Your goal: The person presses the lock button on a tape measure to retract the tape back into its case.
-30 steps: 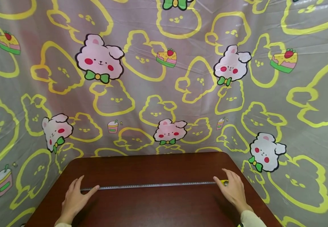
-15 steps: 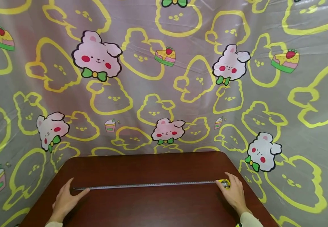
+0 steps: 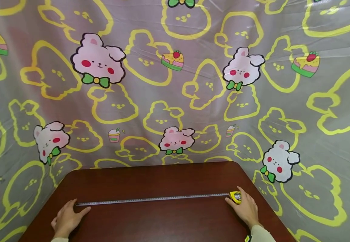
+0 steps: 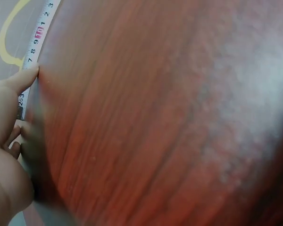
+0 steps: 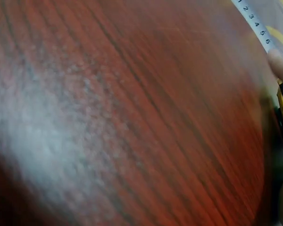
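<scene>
A tape measure with a yellow case (image 3: 237,198) lies at the right of the table, its pale blade (image 3: 153,199) drawn out in a nearly straight line to the left. My right hand (image 3: 246,209) holds the case, thumb at its near side and fingers at its far side. At the blade's free end is my left hand (image 3: 67,216), fingers and thumb spread apart, fingertips right at the end. The left wrist view shows the left thumb (image 4: 27,77) overlapping the marked blade (image 4: 39,32). In the right wrist view the right thumb (image 5: 279,65) meets the blade (image 5: 255,22); the case is mostly hidden.
The dark red-brown wooden table (image 3: 156,222) has rounded far corners. Behind it and along both sides hangs a grey curtain (image 3: 150,90) printed with yellow outlines, white rabbits, cakes and cups.
My left hand has moved left with the blade's end, so the blade spans more of the table. The right hand has shifted slightly left in view, and more of the yellow case shows.
</scene>
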`<state>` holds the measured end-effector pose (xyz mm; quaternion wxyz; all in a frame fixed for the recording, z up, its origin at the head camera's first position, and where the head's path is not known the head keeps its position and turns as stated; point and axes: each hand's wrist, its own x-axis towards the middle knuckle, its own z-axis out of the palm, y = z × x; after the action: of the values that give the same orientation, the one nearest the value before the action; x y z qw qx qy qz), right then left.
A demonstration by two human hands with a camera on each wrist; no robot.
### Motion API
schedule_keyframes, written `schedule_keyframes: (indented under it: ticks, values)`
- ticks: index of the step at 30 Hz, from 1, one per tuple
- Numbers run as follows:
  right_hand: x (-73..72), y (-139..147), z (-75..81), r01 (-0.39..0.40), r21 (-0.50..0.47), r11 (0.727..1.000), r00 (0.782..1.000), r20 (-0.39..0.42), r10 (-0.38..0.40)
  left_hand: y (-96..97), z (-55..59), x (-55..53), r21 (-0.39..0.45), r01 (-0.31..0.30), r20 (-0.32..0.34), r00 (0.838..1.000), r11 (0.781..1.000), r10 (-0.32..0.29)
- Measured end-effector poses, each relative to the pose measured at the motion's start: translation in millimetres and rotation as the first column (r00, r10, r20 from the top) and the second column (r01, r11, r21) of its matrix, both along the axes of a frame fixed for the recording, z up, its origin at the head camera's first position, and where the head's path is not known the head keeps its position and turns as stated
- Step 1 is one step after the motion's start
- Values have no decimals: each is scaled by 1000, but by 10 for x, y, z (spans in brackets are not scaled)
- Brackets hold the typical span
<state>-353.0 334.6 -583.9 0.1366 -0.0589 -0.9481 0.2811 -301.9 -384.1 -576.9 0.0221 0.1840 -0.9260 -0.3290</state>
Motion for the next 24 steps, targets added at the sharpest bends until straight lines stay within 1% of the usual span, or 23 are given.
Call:
schedule_keyframes:
  ticks: [2,4,8,11,14,18,22,24]
  values:
    - [-2,-18,18,-1,21,1000,1000,1,1,-5,2,15,5,-19,-24,1000,1000,19]
    - [1,-28,37,-3,27,1000,1000,3,3,-6,-6,27,-4,-47,-64,997,999,47]
    - [-17,5,31,11,17,1000,1000,24,-11,13,-31,48,-28,-82,-160,984,996,77]
    - [-34,33,19,14,-10,1000,999,34,-14,29,-7,66,-35,-83,-205,976,996,74]
    - [-32,47,34,1,-46,999,999,48,1,20,27,78,-23,-79,-225,972,997,72]
    - [-8,60,82,-7,-71,997,999,44,10,-19,43,90,46,-58,-218,974,997,66]
    - [-6,47,136,-7,-87,996,1000,28,9,-64,64,116,155,-47,-243,966,987,84]
    - [-4,31,158,-3,-96,995,1000,30,6,-90,79,127,189,-40,-262,961,981,90]
